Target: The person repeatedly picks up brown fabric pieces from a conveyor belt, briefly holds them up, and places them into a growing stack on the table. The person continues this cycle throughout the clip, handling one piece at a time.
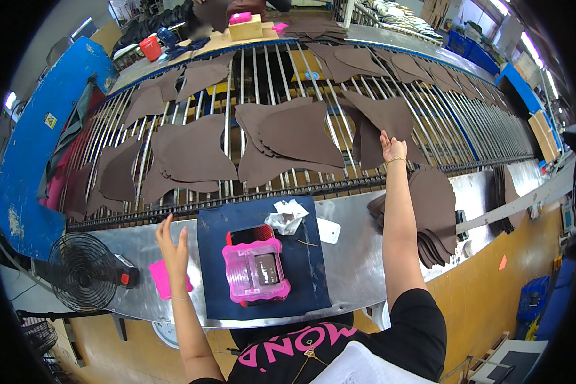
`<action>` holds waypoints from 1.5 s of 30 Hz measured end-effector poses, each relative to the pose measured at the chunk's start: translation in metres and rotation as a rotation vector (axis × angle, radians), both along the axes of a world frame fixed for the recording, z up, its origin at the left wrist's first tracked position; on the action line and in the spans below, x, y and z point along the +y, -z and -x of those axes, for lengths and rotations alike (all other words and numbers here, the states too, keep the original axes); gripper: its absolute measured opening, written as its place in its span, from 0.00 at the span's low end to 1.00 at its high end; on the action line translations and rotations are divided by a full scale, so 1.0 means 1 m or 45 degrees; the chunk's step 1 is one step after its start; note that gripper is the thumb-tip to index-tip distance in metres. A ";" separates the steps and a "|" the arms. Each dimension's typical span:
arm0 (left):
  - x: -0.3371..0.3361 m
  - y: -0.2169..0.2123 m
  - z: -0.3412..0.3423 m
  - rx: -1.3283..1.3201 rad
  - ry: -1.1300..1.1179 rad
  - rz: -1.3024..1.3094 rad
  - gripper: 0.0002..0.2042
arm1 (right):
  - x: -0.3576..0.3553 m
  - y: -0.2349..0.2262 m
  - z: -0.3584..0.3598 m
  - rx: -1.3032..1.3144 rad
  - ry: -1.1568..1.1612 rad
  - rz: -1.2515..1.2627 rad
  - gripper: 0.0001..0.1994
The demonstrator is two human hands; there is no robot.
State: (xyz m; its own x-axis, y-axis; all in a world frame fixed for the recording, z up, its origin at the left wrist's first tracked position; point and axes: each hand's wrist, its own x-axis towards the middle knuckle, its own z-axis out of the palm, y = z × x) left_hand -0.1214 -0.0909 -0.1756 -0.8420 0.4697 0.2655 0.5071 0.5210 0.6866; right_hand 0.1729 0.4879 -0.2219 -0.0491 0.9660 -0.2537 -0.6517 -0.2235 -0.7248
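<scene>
My right hand (394, 148) reaches over the roller conveyor (451, 137), fingers closed on the near edge of a dark brown cut sheet piece (385, 115). That piece is partly lifted and lies over other brown pieces. Above the metal table, just short of the conveyor's edge, my left hand (173, 246) holds nothing, thumb and fingers apart. Two overlapping brown pieces (292, 131) lie on the rods between my hands, with another brown pair (195, 150) to their left. A stack of brown pieces (432, 205) rests on the table under my right forearm.
A dark blue mat (221, 288) bears a pink clear-lidded box (243, 265) and crumpled white tissue (287, 216). Left are a black fan (83, 272) and a pink pad (162, 280). Blue machine housings (29, 166) flank the conveyor. Another person (243, 8) stands at the far side.
</scene>
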 end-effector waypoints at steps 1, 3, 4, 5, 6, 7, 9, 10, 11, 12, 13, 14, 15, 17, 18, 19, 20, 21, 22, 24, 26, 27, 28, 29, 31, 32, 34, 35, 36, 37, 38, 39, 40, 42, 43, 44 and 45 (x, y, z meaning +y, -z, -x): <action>0.000 0.003 -0.003 -0.016 -0.010 -0.004 0.23 | 0.003 0.003 0.001 0.031 0.011 0.042 0.19; 0.002 0.005 -0.011 -0.055 -0.028 -0.004 0.22 | 0.005 0.010 0.002 0.024 0.024 0.002 0.10; 0.006 0.005 -0.014 -0.029 -0.019 -0.006 0.22 | 0.008 0.011 -0.003 0.028 0.020 -0.022 0.08; 0.013 0.006 -0.016 -0.009 0.012 -0.015 0.22 | 0.010 0.015 -0.014 0.025 0.028 -0.040 0.06; 0.010 0.005 -0.018 0.017 0.011 -0.012 0.22 | -0.006 0.004 -0.007 0.004 -0.002 -0.052 0.07; 0.009 0.005 -0.020 0.042 0.017 -0.009 0.22 | -0.023 -0.008 -0.008 -0.048 -0.059 -0.112 0.07; 0.014 0.002 -0.023 0.052 0.011 -0.053 0.20 | -0.060 -0.041 -0.029 -0.165 -0.140 -0.239 0.07; 0.015 0.001 -0.025 0.056 0.012 -0.069 0.20 | -0.079 -0.056 -0.043 -0.280 -0.132 -0.323 0.07; 0.015 0.003 -0.025 0.027 0.021 -0.107 0.19 | -0.098 -0.069 -0.060 -0.398 -0.117 -0.406 0.07; 0.015 0.005 -0.024 -0.004 0.034 -0.147 0.19 | -0.113 -0.078 -0.083 -0.587 -0.090 -0.498 0.07; 0.016 0.008 -0.024 -0.036 0.048 -0.187 0.18 | -0.123 -0.081 -0.107 -0.847 0.027 -0.520 0.07; 0.021 0.008 -0.028 -0.084 0.028 -0.275 0.16 | -0.125 -0.074 -0.138 -1.131 0.137 -0.558 0.08; 0.022 0.005 -0.032 -0.132 0.030 -0.292 0.16 | -0.127 -0.065 -0.170 -1.414 0.240 -0.585 0.09; 0.025 -0.001 -0.038 -0.231 0.031 -0.320 0.16 | -0.145 -0.057 -0.225 -2.305 0.376 -0.761 0.13; 0.032 0.001 -0.042 -0.192 0.023 -0.463 0.11 | -0.152 -0.054 -0.248 -2.513 0.253 -0.522 0.20; 0.032 0.004 -0.042 -0.250 0.039 -0.460 0.10 | -0.157 -0.047 -0.264 -2.587 0.191 -0.444 0.23; 0.032 0.008 -0.040 -0.312 0.064 -0.452 0.10 | -0.162 -0.034 -0.281 -2.659 0.132 -0.350 0.26; 0.034 0.006 -0.041 -0.371 0.084 -0.442 0.10 | -0.168 -0.027 -0.292 -2.724 0.065 -0.257 0.28; 0.036 0.004 -0.045 -0.368 0.082 -0.423 0.16 | -0.172 -0.017 -0.299 -2.661 0.182 -0.328 0.32; 0.033 0.006 -0.048 -0.339 0.127 -0.426 0.18 | -0.177 -0.024 -0.289 -2.628 0.159 -0.170 0.34; 0.033 0.002 -0.054 -0.309 0.154 -0.402 0.21 | -0.174 -0.031 -0.288 -2.658 0.094 -0.041 0.35; 0.032 -0.002 -0.057 -0.292 0.140 -0.405 0.21 | -0.175 -0.047 -0.278 -2.666 0.024 0.026 0.36; 0.032 -0.004 -0.059 -0.280 0.127 -0.411 0.21 | -0.177 -0.059 -0.274 -2.675 -0.041 0.093 0.37; 0.031 -0.003 -0.062 -0.267 0.108 -0.418 0.21 | -0.176 -0.060 -0.276 -2.708 0.001 0.108 0.37; 0.030 0.000 -0.061 -0.290 0.124 -0.411 0.21 | -0.174 -0.059 -0.281 -2.774 0.084 0.134 0.39; 0.025 -0.002 -0.062 -0.265 0.107 -0.390 0.21 | -0.183 -0.074 -0.262 -2.825 0.135 0.142 0.36; 0.016 -0.004 -0.063 -0.240 0.090 -0.349 0.20 | -0.188 -0.083 -0.261 -2.846 0.141 0.088 0.32; 0.013 -0.004 -0.061 -0.241 0.088 -0.335 0.20 | -0.189 -0.083 -0.264 -2.855 0.142 0.056 0.31; 0.009 -0.004 -0.060 -0.241 0.081 -0.318 0.19 | -0.189 -0.077 -0.273 -2.748 0.174 -0.170 0.25; 0.008 -0.004 -0.059 -0.233 0.082 -0.306 0.19 | -0.189 -0.075 -0.286 -2.703 0.050 -0.209 0.24; 0.006 -0.006 -0.059 -0.222 0.079 -0.288 0.18 | -0.191 -0.074 -0.291 -2.664 -0.008 -0.225 0.22; 0.005 -0.006 -0.057 -0.213 0.075 -0.273 0.18 | -0.195 -0.075 -0.289 -2.677 0.018 -0.214 0.19; 0.007 -0.007 -0.060 -0.200 0.071 -0.291 0.19 | -0.200 -0.075 -0.285 -2.693 0.013 -0.231 0.18; 0.006 -0.010 -0.059 -0.234 0.072 -0.270 0.16 | -0.215 -0.098 -0.265 -2.643 0.002 -0.241 0.16; 0.007 -0.012 -0.059 -0.236 0.081 -0.286 0.15 | -0.224 -0.109 -0.255 -2.586 0.004 -0.227 0.16; 0.010 -0.015 -0.062 -0.236 0.087 -0.305 0.14 | -0.226 -0.109 -0.258 -2.591 0.090 -0.435 0.15; 0.012 -0.019 -0.065 -0.229 0.088 -0.317 0.13 | -0.236 -0.122 -0.243 -2.500 0.190 -0.520 0.14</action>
